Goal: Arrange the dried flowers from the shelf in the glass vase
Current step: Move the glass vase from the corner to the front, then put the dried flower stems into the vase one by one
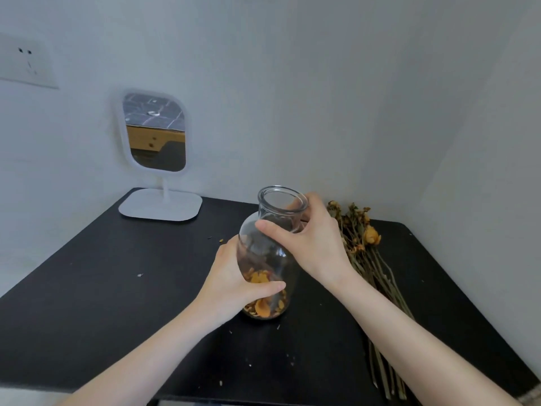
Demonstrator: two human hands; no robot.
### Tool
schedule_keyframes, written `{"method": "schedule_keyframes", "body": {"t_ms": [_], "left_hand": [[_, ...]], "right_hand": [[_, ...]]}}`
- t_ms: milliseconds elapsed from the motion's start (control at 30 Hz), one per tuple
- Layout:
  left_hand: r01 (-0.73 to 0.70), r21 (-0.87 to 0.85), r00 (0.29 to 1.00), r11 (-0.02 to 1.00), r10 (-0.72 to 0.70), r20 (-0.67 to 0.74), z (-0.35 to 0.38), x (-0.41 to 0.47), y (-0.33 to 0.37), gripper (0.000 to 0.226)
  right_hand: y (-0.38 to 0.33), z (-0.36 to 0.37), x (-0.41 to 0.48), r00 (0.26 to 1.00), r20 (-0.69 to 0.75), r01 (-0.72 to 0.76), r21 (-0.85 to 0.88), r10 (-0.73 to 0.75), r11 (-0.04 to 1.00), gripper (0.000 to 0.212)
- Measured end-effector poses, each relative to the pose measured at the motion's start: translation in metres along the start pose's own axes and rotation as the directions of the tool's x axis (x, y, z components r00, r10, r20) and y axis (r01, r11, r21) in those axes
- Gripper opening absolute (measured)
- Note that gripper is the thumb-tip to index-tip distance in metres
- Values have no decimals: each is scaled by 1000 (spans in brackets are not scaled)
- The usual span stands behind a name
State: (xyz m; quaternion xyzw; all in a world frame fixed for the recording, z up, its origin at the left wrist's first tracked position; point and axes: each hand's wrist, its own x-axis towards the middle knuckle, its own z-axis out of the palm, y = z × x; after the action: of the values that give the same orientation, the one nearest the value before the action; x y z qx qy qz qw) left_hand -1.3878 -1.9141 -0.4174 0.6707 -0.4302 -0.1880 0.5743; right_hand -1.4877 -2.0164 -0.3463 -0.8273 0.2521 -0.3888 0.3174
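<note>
A clear glass vase (265, 253) stands near the middle of the black shelf (117, 273), with orange petal scraps loose in its bottom. My left hand (231, 284) wraps its lower body from the left. My right hand (314, 244) grips its neck and shoulder from the right, just under the open rim. A bunch of dried flowers (361, 238) lies flat on the shelf to the right of the vase, heads toward the wall, long stems running toward the front edge. My right forearm crosses over part of the stems.
A white-framed standing mirror (155, 133) sits at the back left on a flat base. White walls close the shelf at the back and right. A wall socket (26, 64) is far left. Small dry crumbs dot the shelf.
</note>
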Motion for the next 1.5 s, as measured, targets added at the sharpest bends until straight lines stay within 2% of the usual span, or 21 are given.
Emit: {"method": "schedule_keyframes", "body": {"t_ms": [333,567,633,667,700,733,800,867,933,1000,1100,1167,1267,1367,1500], "left_hand": [[27,-4,1000,1000,-27,14,1,10,-5,61],[50,-70,998,996,-48,32,3,10,-5,67],[66,-73,997,995,-62,55,2,7,-3,81],[85,-65,995,994,-81,58,1,4,-2,98],[109,-62,994,992,-107,37,0,-1,0,114],[114,-57,993,992,-115,-8,-2,-8,3,121],[28,-18,989,999,-31,-147,-4,-29,9,109],[-178,82,947,981,194,-257,-1,-51,15,73],[-333,160,909,929,362,-208,10,-65,23,39],[-389,137,916,911,398,-44,29,-67,29,17],[-227,49,954,973,212,213,64,-48,36,9],[-105,93,952,990,73,296,92,-26,32,11],[32,164,957,986,-78,281,134,10,18,10],[186,205,930,961,-239,278,163,36,7,16],[324,198,892,925,-368,262,180,53,3,26]], "right_hand": [[5,2,6,1000,-6,-10,-43,10,999,57],[5,4,6,1000,-2,-24,-58,24,998,59],[4,4,6,999,12,-31,-61,32,998,59],[4,3,5,999,23,-40,-67,42,997,61],[5,1,3,998,37,-52,-74,55,996,66],[6,-2,1,996,49,-68,-75,71,995,73],[10,-13,-6,993,41,-113,-53,115,992,86],[20,-32,-13,986,0,-164,-37,164,986,83],[38,-55,-18,971,-46,-239,-72,236,968,57],[62,-79,-21,949,-103,-309,-141,297,940,32],[95,-110,-27,919,-152,-392,-254,364,884,13],[111,-124,-31,901,-116,-432,-325,418,841,8],[125,-131,-36,888,-24,-425,-426,459,799,6],[131,-125,-35,858,75,-411,-491,508,768,7],[138,-113,-28,800,151,-416,-558,580,719,19]]}}
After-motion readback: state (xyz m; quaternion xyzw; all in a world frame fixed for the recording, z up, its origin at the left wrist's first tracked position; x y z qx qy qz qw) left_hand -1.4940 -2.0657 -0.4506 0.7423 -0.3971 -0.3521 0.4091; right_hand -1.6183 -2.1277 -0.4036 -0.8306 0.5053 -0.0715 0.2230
